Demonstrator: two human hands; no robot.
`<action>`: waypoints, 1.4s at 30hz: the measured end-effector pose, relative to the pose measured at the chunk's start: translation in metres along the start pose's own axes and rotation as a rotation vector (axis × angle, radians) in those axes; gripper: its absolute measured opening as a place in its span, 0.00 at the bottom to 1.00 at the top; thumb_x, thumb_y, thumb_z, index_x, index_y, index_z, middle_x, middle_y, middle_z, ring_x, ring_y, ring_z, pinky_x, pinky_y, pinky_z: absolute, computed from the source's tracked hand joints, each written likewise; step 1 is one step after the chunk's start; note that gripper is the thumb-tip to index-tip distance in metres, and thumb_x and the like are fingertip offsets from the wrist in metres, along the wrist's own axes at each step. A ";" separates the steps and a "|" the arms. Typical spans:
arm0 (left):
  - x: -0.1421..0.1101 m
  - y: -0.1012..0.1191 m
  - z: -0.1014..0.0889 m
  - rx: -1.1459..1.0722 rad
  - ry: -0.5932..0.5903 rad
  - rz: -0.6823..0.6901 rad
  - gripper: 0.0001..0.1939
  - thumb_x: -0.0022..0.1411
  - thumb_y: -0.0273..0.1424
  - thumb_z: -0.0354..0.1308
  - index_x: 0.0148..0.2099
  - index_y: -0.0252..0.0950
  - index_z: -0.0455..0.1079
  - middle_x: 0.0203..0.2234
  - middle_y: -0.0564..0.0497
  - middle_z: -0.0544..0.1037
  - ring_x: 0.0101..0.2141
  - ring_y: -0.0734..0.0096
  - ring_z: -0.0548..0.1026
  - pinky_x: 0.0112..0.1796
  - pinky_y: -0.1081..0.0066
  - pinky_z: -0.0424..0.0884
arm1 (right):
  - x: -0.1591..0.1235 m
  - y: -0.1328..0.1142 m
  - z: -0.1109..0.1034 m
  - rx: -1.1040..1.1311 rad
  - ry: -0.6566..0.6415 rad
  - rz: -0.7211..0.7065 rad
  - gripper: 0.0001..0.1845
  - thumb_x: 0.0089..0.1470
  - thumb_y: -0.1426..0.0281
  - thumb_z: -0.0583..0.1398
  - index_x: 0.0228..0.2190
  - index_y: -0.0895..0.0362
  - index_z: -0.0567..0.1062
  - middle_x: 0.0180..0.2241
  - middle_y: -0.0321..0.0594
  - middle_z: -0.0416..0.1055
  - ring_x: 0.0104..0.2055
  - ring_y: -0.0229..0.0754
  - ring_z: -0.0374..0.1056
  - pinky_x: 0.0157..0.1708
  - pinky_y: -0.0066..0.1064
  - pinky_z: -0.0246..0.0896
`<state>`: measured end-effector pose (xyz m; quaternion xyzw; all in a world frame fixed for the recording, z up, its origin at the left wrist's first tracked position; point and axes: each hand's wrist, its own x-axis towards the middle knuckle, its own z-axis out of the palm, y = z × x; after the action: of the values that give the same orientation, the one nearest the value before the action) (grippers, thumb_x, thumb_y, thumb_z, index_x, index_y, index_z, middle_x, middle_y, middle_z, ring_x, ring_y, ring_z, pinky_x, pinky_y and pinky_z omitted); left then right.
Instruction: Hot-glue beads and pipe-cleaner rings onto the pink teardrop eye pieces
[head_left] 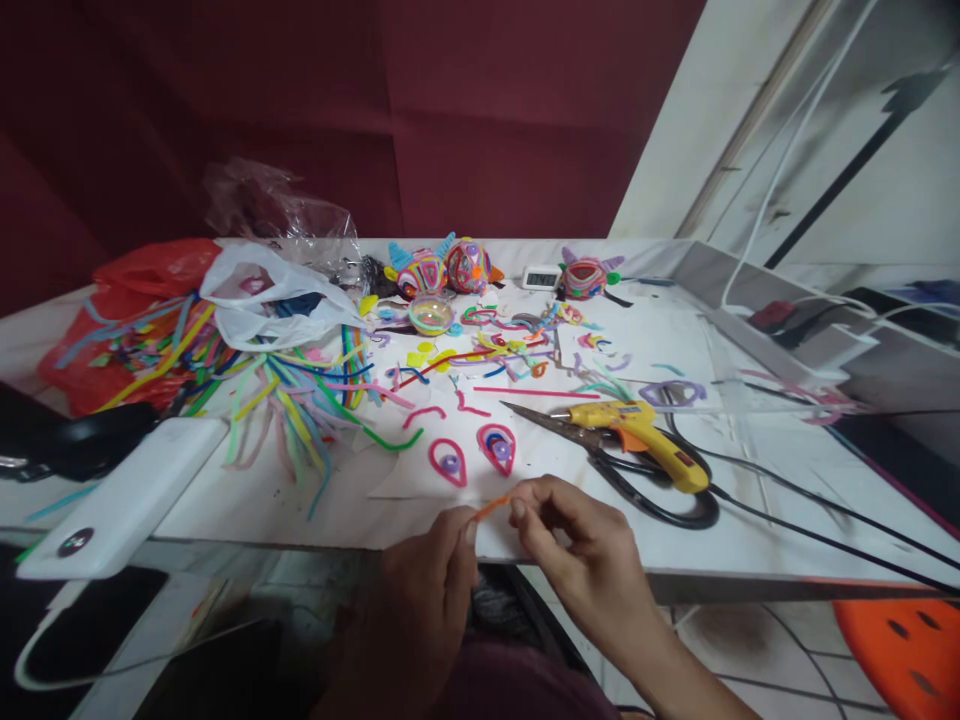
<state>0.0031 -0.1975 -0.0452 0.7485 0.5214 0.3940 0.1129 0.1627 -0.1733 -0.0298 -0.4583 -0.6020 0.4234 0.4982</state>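
My left hand [431, 580] and my right hand [574, 545] meet at the near edge of the white table [750, 540]. Both pinch the ends of a short orange pipe cleaner piece [493, 507] held between them. Just beyond my fingers lie two pink teardrop loops with purple centres, the left pink teardrop loop [448, 462] and the right pink teardrop loop [497, 446]. A yellow glue gun [637, 432] rests on black-handled scissors [637, 480] to the right of my hands.
A heap of coloured pipe cleaners [285, 390] spills from plastic bags [262, 300] at left. Finished fuzzy figures [442, 268] stand at the back, scraps [510, 345] in the middle. A white power bank [120, 495] lies front left. Black cables [825, 520] cross the right side; an orange stool [904, 640] sits below.
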 end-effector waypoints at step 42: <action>0.017 0.009 -0.005 -0.085 -0.220 -0.135 0.09 0.68 0.32 0.43 0.41 0.39 0.65 0.18 0.59 0.72 0.16 0.76 0.68 0.20 0.78 0.61 | 0.002 -0.011 -0.018 -0.862 -0.208 -0.731 0.13 0.62 0.76 0.50 0.39 0.62 0.74 0.31 0.44 0.71 0.32 0.43 0.62 0.32 0.38 0.59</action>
<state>0.0083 -0.1880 -0.0282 0.7449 0.5380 0.3228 0.2271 0.1791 -0.1724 -0.0162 -0.3381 -0.8853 -0.0172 0.3187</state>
